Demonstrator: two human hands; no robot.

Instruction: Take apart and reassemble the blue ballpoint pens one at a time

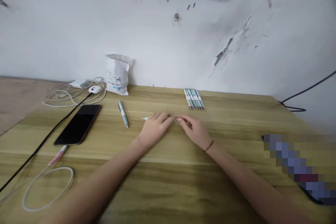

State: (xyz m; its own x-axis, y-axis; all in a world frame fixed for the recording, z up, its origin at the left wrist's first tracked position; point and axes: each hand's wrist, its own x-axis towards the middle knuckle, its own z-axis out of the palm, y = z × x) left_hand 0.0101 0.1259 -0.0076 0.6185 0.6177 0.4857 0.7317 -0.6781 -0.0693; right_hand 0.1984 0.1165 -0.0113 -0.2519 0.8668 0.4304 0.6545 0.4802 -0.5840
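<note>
Above the middle of the table, my left hand [154, 126] is closed over a slim pale blue pen [145, 118], whose end pokes out to the left. My right hand [195, 130], with a thin red string at the wrist, pinches the pen's other end. The hands nearly meet, and my fingers cover most of the pen. A single blue and white pen [123, 114] lies to the left of my left hand. Further back on the right, several similar pens [194, 98] lie side by side in a row.
The wooden table [168, 189] meets a stained, cracked wall [157, 42]. A white package [117, 74] stands against it. At left lie a black phone [78, 125] on a white cable [72, 178], a charger [78, 83] and a black cord [47, 138]. A pixelated object [299, 168] is at right.
</note>
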